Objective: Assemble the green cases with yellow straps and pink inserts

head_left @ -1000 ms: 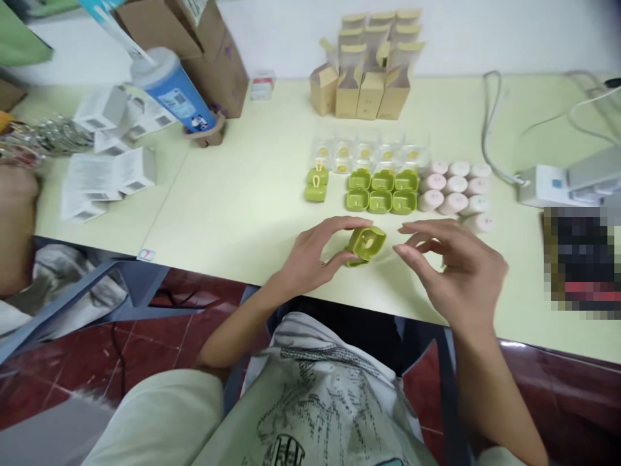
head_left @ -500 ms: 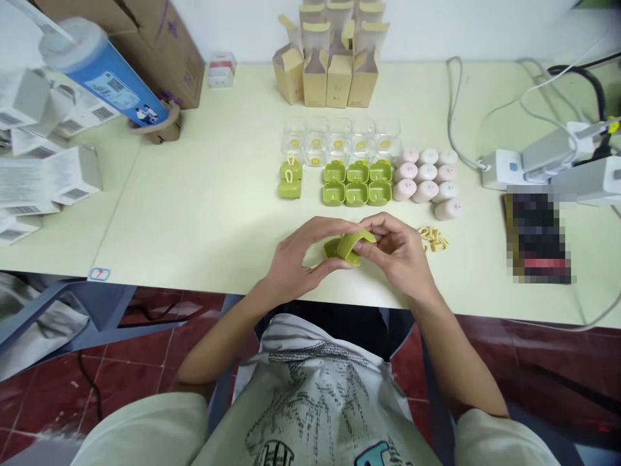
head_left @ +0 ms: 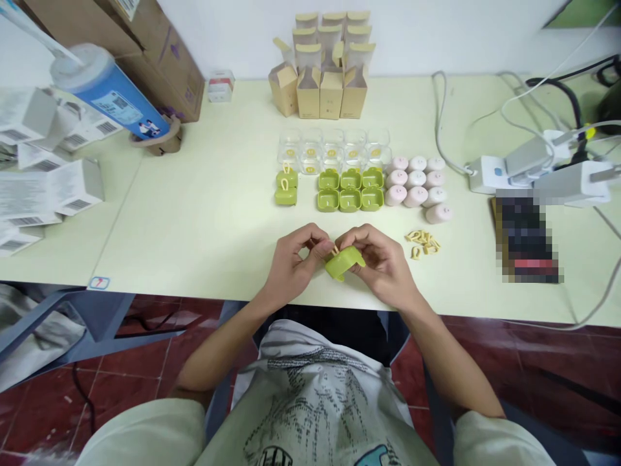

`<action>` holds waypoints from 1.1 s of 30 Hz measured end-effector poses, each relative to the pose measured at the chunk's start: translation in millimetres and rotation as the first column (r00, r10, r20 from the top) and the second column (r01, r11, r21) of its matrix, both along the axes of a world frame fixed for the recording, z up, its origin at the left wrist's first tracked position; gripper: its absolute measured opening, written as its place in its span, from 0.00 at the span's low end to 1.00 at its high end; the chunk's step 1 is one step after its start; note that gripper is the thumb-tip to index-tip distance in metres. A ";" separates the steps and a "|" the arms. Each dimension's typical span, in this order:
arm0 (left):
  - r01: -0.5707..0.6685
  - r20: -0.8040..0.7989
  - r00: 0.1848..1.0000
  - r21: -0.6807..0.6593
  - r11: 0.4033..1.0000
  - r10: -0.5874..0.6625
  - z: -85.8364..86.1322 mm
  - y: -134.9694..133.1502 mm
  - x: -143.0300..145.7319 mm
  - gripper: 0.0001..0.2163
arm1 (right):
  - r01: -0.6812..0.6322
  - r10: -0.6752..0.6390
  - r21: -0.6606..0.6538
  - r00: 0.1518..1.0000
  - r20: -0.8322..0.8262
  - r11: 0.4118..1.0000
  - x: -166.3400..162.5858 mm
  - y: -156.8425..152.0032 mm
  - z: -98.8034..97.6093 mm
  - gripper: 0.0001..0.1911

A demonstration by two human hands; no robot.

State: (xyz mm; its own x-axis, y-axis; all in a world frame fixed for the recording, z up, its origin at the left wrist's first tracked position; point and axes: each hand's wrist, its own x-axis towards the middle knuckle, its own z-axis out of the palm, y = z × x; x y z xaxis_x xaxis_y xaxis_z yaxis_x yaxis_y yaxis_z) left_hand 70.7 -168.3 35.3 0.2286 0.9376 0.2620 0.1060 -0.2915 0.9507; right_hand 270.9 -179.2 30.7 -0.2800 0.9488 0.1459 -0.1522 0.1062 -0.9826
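My right hand (head_left: 381,262) is closed on a small green plastic cap (head_left: 345,261), held tilted just above the table's near part. Pinched at the fingertips of my left hand (head_left: 295,262) is a small yellow loop (head_left: 335,249), at the cap's upper edge; how far it sits in the cap is hidden by my fingers. Beyond my hands stand several green caps (head_left: 350,200) in two rows, open side up. To their left, two green caps (head_left: 286,196) carry yellow loops. Loose yellow loops (head_left: 427,242) lie in a small pile right of my right hand.
Behind the caps are clear plastic cups (head_left: 332,153) and open cardboard boxes (head_left: 330,97). Pink and white cylinders (head_left: 416,196) stand to the right, near a power strip (head_left: 490,175) with cables and a blurred dark item (head_left: 528,239). White boxes (head_left: 77,178) and a blue cylinder (head_left: 114,94) occupy the left.
The green cap has turned in my right hand. My left hand has shifted from around the cap to a pinch on the yellow loop. The view has tilted slightly.
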 end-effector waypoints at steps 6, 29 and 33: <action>-0.025 -0.066 0.997 0.136 0.990 0.034 3.9 2.3 -7.9 0.14 | -0.073 0.069 0.057 0.995 0.076 0.996 8.0 -4.0 4.7 0.12; -0.191 -0.103 0.961 0.420 0.887 0.256 29.5 151.9 -73.8 0.23 | -0.290 -0.123 0.413 0.673 0.730 0.864 -18.2 164.0 97.6 0.34; -0.031 -0.332 0.927 0.392 0.920 0.173 -3.7 159.4 -103.9 0.27 | -0.360 -0.186 0.389 0.485 0.854 0.848 -24.2 171.4 79.7 0.20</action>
